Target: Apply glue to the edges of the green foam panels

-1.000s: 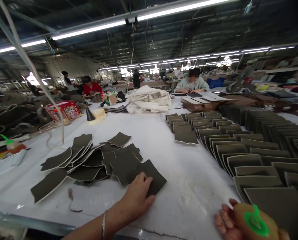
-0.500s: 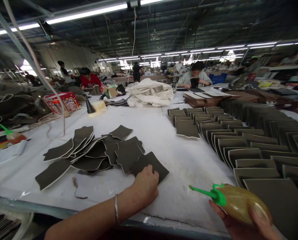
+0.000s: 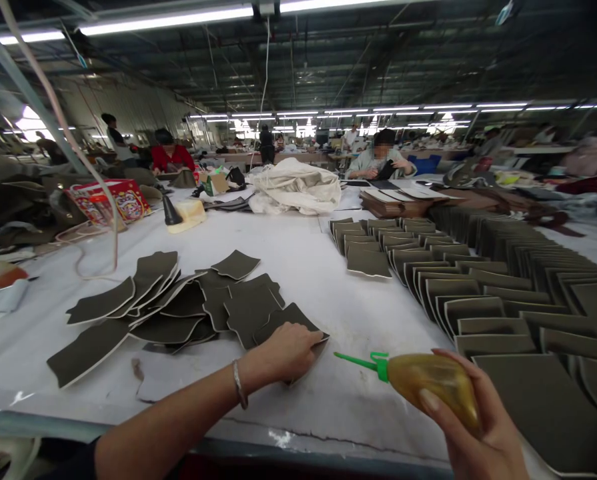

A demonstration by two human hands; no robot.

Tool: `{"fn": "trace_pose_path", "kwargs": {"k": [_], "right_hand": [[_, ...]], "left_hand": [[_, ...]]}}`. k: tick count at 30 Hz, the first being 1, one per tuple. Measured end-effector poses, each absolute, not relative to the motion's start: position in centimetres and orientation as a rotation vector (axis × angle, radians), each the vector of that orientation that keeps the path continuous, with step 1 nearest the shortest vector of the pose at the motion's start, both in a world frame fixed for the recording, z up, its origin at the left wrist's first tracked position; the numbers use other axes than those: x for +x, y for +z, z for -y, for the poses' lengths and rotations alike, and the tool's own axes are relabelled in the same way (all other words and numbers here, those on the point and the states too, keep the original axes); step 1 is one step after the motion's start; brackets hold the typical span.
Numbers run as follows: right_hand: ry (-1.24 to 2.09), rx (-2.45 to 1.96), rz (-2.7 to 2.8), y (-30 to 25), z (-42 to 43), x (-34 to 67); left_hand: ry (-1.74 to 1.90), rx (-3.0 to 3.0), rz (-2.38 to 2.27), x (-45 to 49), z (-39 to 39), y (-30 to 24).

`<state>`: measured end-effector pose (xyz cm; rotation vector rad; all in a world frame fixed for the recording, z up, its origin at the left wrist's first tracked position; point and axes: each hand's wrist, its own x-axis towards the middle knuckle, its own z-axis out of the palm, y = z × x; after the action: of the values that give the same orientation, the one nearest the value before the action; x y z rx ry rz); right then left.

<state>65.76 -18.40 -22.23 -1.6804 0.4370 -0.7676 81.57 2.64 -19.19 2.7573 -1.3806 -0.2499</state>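
My right hand [image 3: 483, 413] is wrapped round a squeeze bottle [image 3: 428, 383] of amber liquid, its thin green nozzle pointing left over the table. My left hand [image 3: 288, 353] grips a dark olive sheet piece [image 3: 291, 321] near its right corner, fingers bent over the edge; the thumb is hidden. The nozzle tip is a little to the right of that corner, apart from it. Just left of the left hand lies a loose heap of similar dark pieces [image 3: 178, 313] with pale cut edges.
Overlapping rows of dark pieces [image 3: 473, 307] cover the right side of the white table [image 3: 308, 260]. Toward the back are a white cloth bundle [image 3: 298, 187], a black cone [image 3: 171, 211] and a red patterned box [image 3: 128, 200]. A cord [image 3: 113, 233] hangs at left. Several people work beyond.
The bottle has moved left and away from me, its nozzle now close to the held piece. My left hand has shifted its fingers to the piece's right corner. The view has turned slightly right.
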Motion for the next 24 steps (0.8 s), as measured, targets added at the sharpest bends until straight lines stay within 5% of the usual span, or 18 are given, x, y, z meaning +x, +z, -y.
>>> {"fn": "trace_pose_path", "kwargs": {"k": [13,24], "right_hand": [[-0.930,-2.389,-0.071,-21.9,17.3,69.3],[-0.921,-2.445,-0.065,-22.1,16.9,69.1]], "left_hand": [[-0.318,2.640,1.384,82.8,-2.9,-19.1],[-0.314,2.655,1.353,82.8,-3.1,-19.9]]}}
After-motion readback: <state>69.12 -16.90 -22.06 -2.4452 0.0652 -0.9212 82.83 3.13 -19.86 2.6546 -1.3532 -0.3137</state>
